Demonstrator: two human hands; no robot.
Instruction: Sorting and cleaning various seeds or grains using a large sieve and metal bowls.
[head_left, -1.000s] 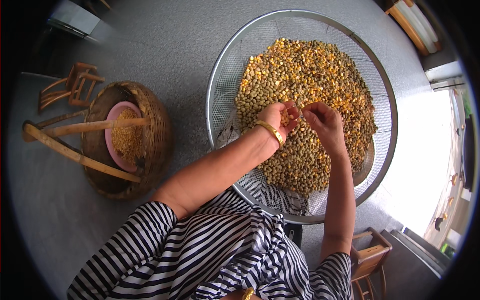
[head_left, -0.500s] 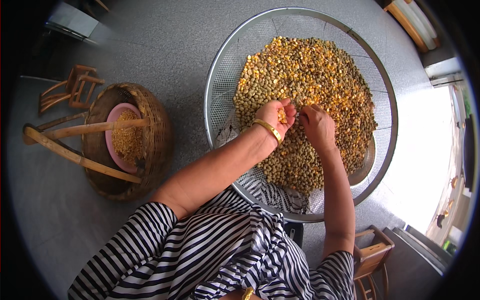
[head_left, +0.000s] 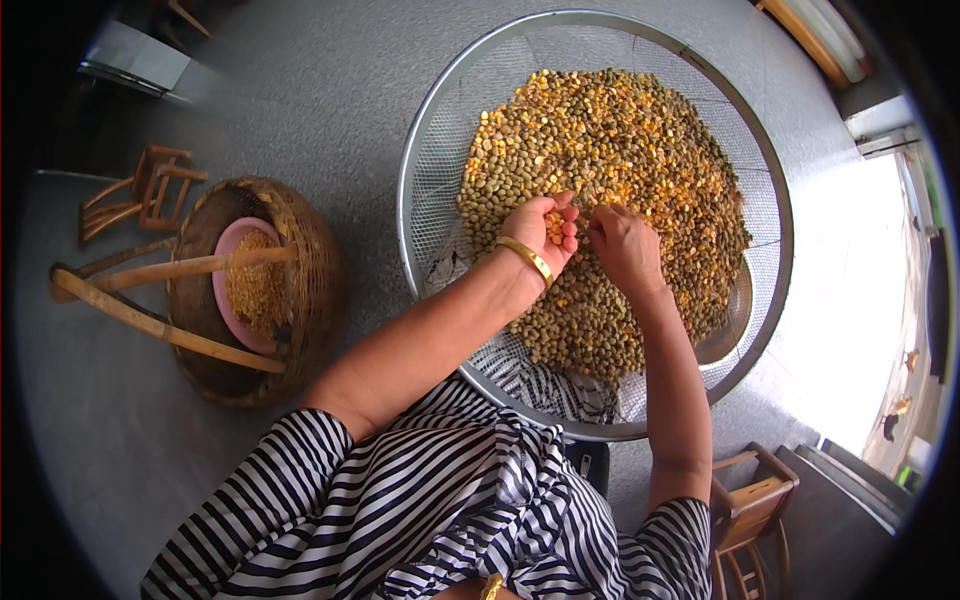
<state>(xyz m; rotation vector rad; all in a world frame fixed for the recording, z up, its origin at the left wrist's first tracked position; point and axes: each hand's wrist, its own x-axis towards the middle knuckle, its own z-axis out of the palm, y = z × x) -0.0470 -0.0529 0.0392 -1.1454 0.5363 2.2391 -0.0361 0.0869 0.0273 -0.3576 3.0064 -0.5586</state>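
A heap of greenish-brown beans [head_left: 570, 345] mixed with yellow-orange corn kernels [head_left: 655, 210] lies in a large round mesh sieve [head_left: 430, 150] with a grey rim. Over the heap's left middle, my left hand [head_left: 541, 228] is turned palm up, its fingers curled around a small handful of orange kernels. A gold-coloured bangle [head_left: 527, 257] circles that wrist. Just to the right, my right hand [head_left: 628, 245] is back up, its fingers drawn together close to the left fingertips. Whatever those fingers pinch is hidden.
At left, a woven basket [head_left: 325, 310] with a wooden handle holds a pink bowl [head_left: 224, 292] of yellow kernels. Beyond it sits a small wooden chair [head_left: 160, 190]. Another wooden chair [head_left: 755, 505] stands at lower right. A shiny round metal piece [head_left: 728, 325] shows at the heap's right edge.
My left fingers have curled in more over the kernels. My right hand stays beside them, its fingers still drawn together. The whole view has shifted slightly.
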